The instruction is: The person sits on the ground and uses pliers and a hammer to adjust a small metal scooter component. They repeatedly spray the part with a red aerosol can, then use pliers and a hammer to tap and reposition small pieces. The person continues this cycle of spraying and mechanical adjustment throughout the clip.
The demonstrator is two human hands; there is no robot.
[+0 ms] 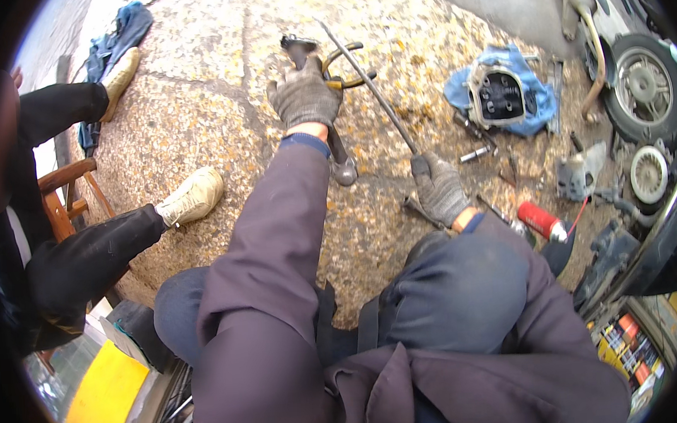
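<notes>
Right hand (pixel 439 188) is clamping a metal rod (pixel 370 87), ideally keeping it steady. Left hand (pixel 306 95) is resting apart, grip unclear.

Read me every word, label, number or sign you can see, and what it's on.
None can be read.
Red spray can: no lettering legible.
Yellow-and-orange packages, lower right: print too small and blurred.
Metal rod in the right hand: no lettering visible.

2 gloved hands (pixel 308 97), 1 long rod (pixel 379 96) @ 1 o'clk, 1 red can (pixel 540 219) @ 3, 2 tan shoes (pixel 194 197) @ 9–10.
</notes>
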